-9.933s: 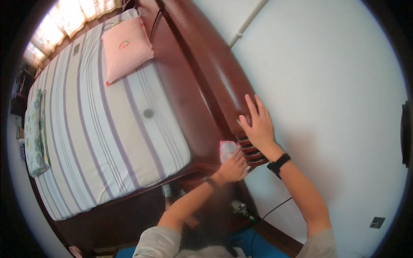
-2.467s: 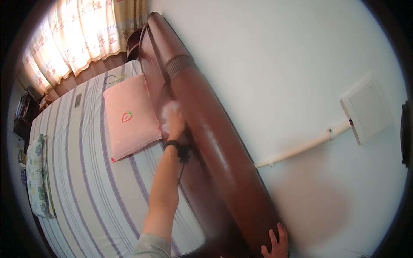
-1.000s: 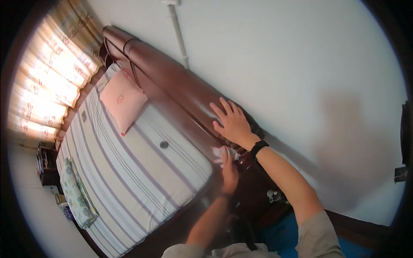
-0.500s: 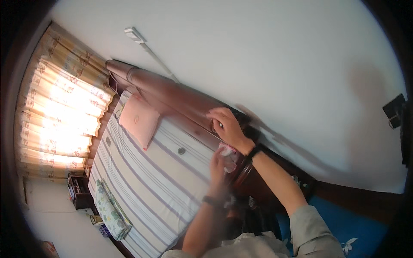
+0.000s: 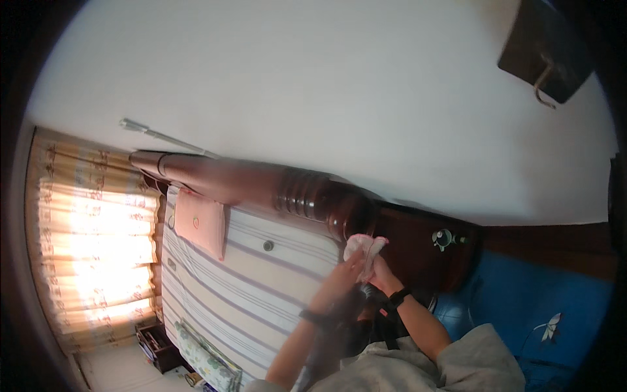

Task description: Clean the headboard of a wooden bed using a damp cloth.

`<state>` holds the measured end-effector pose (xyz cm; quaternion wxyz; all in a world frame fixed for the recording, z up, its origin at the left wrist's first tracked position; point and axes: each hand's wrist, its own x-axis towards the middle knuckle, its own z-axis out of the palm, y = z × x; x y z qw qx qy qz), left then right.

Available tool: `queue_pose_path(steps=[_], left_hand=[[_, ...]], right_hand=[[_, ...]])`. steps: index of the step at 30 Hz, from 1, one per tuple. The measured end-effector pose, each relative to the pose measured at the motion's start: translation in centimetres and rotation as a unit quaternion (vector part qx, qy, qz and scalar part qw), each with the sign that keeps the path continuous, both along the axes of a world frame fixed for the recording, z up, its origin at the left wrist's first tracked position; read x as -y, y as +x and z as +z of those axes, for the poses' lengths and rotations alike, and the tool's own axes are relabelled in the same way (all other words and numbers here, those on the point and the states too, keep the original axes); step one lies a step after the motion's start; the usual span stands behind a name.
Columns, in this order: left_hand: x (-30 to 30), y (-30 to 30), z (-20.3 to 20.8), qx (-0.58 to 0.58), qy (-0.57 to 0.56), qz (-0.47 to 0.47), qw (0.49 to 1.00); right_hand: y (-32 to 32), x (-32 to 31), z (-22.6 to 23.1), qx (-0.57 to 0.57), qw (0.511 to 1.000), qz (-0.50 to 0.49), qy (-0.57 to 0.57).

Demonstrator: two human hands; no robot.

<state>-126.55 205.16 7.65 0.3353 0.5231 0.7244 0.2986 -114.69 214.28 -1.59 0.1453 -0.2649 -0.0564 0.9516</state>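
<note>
Pink-edged cloth (image 5: 366, 247), one: held beside the nightstand's (image 5: 411, 238) left edge. Our right hand (image 5: 385, 274) pinches it; our left hand (image 5: 339, 277), blurred, meets it, grip unclear. Risk, we judge: a wide rightward sweep could tip the cup (image 5: 442, 238) near the nightstand's right edge.

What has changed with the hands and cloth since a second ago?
The right hand has left the headboard, come down toward the body and taken hold of the pink-edged cloth. The left hand, blurred, is still at the cloth. The camera view has turned. The pink pillow and small round object stay on the bed.
</note>
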Motion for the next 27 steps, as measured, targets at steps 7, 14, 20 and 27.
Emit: queue_pose_path(steps=[7,14,20,27], left_hand=[[-7.9,-7.1,8.1,-0.226,0.15,0.008,0.962],[-11.9,-15.6,7.8,-0.404,0.149,-0.288,0.855],[-18.7,-12.8,3.6,-0.434,0.185,-0.476,0.742],[-14.5,-20.8,6.0,-0.449,0.129,-0.506,0.725]], right_hand=[[0.1,-5.0,-4.2,-0.087,0.991,-0.095,0.045],[-12.9,-1.3,-1.3,0.262,0.756,-0.213,0.561],[-14.4,-5.3,-19.0,0.478,0.688,-0.222,0.499],[-13.2,-9.0,-11.0,0.397,0.825,-0.262,0.304]])
